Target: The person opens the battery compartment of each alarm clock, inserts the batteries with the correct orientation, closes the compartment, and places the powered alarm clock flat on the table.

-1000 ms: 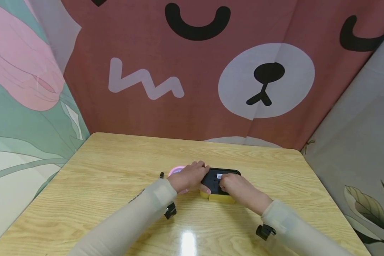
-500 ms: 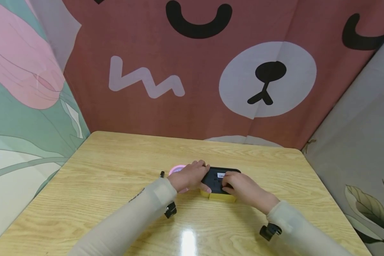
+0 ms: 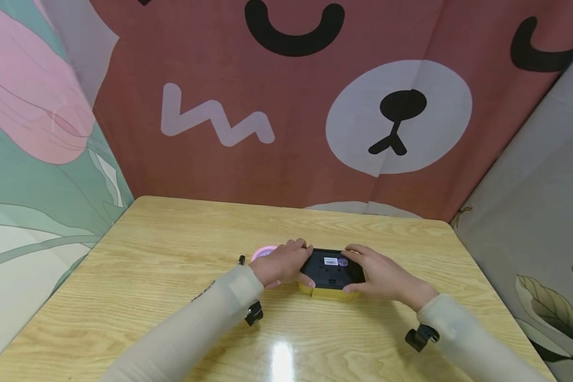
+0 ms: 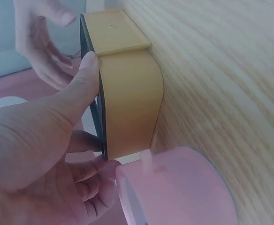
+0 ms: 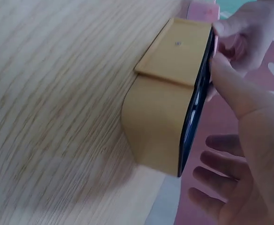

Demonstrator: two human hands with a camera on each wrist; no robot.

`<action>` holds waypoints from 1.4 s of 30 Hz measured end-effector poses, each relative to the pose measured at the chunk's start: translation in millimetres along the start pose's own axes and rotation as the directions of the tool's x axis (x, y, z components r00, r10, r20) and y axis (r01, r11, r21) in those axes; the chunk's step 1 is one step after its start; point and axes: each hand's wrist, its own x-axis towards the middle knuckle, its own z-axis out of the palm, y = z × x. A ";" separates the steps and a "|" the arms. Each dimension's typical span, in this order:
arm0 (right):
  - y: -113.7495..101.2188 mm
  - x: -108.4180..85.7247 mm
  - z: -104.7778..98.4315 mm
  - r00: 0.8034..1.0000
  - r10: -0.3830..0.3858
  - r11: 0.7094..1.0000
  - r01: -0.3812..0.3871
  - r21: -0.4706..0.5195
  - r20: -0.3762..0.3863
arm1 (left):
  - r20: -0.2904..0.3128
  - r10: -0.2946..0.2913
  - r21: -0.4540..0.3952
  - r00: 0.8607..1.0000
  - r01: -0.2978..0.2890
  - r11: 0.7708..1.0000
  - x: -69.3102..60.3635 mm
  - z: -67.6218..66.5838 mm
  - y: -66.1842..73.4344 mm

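Note:
A yellow box-shaped thing (image 3: pixel 331 294) with a black face (image 3: pixel 328 275) turned up rests on the table; a white label and a small purple round mark show on that face. My left hand (image 3: pixel 286 263) grips its left end, thumb (image 4: pixel 87 65) on the near edge, fingers at the far side. At the right end is my right hand (image 3: pixel 379 276), thumb on the near edge and fingers at the far edge in the head view; in the right wrist view several fingers (image 5: pixel 221 173) hang spread, off the yellow body (image 5: pixel 160 112).
A pink round thing (image 3: pixel 263 252), seen larger in the left wrist view (image 4: pixel 184 192), stands against my left hand's side, partly hidden. The wooden table (image 3: pixel 196 228) ends at a red patterned cloth (image 3: pixel 210 175). Hanging fabric borders both sides.
My right hand has moved right from the middle of the black face to its right end, its fingers spreading. The purple mark is uncovered. My left hand stays in place.

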 end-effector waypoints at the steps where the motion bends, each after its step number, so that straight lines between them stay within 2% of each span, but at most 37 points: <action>1: 2.6 0.1 0.3 1.000 0.009 1.000 -0.009 0.011 0.024 | 0.001 0.002 0.005 1.000 -0.002 1.000 0.1 0.0 -0.2; 6: 11.8 2.5 2.6 0.993 0.032 0.996 -0.041 0.077 0.116 | 0.006 0.008 0.018 1.000 -0.008 1.000 0.3 0.4 -1.5; 11: 16.9 4.5 4.0 0.987 0.058 0.989 -0.077 0.123 0.149 | 0.005 0.012 0.004 1.000 -0.012 1.000 -0.9 1.4 -2.8; 42: 17.0 3.4 0.6 0.987 0.069 0.988 -0.088 0.130 0.142 | 0.000 0.013 0.034 1.000 -0.013 0.999 -2.3 1.5 2.0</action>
